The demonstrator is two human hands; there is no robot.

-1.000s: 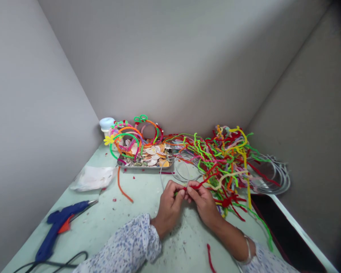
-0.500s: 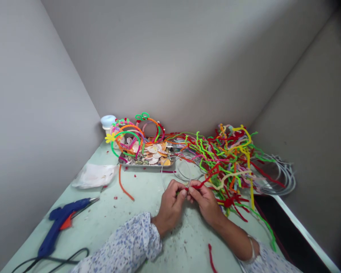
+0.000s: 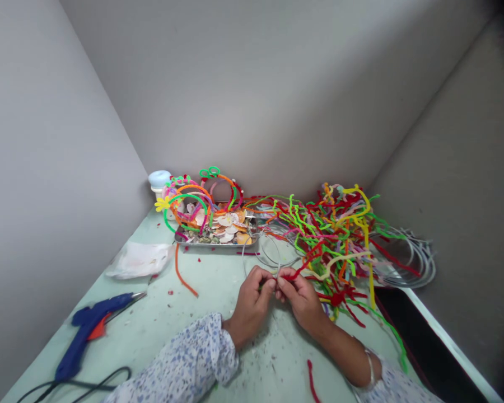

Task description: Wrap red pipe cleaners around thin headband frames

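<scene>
Side by side above the table, the fingertips of my two hands nearly meet. My left hand (image 3: 252, 305) is closed in a pinch on a thin grey hoop (image 3: 243, 257), which arches up behind the fingers. Closed likewise, my right hand (image 3: 306, 302) pinches a red pipe cleaner (image 3: 306, 265) that slants up and right toward the pile. The spot where pipe cleaner and hoop come together is mostly covered by my fingers. Just beyond the right hand spreads a tangled pile of coloured pipe cleaners (image 3: 315, 224).
A metal tray (image 3: 212, 244) holds shells, with wrapped headbands (image 3: 189, 196) standing over it. At left lie a blue glue gun (image 3: 82, 336) and a white plastic bag (image 3: 140, 259). Grey hoops (image 3: 424, 263) and a black phone-like slab (image 3: 424, 347) are at right. A red piece (image 3: 312, 380) lies in front.
The grey hoop has tilted slightly to the right at its upper arc. Both hands keep their pinch in almost the same place.
</scene>
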